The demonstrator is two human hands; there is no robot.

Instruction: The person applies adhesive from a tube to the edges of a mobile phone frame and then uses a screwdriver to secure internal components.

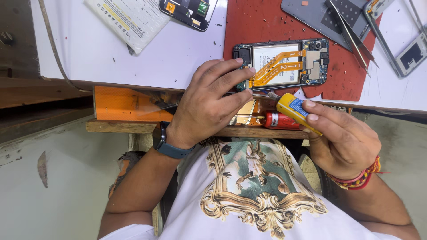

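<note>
Two hands: both work at the near edge of a white bench, over an opened phone.
Opened phone (pixel 281 65): lies flat on a red mat (pixel 258 22), back cover off, orange flex cables across its battery, just beyond both hands.
Left hand (pixel 209 104): fingers curled and spread, fingertips (pixel 240 61) pressed on the phone's left end, pinning it; a dark watch sits on the wrist.
Right hand (pixel 342 138): thumb and fingers pinched around a yellow glue tube (pixel 292 108), which is tilted with its nozzle toward the phone's lower edge, very near it; contact cannot be told.
Red tube (pixel 279 120): lies on the wooden shelf below the bench edge, just under the yellow tube.
Tweezers (pixel 351 35): rest on a grey back cover (pixel 311 15) at the mat's far right, well apart from the hands.
Second phone (pixel 189 11): upper bench, beside a white packet (pixel 129 20).
</note>
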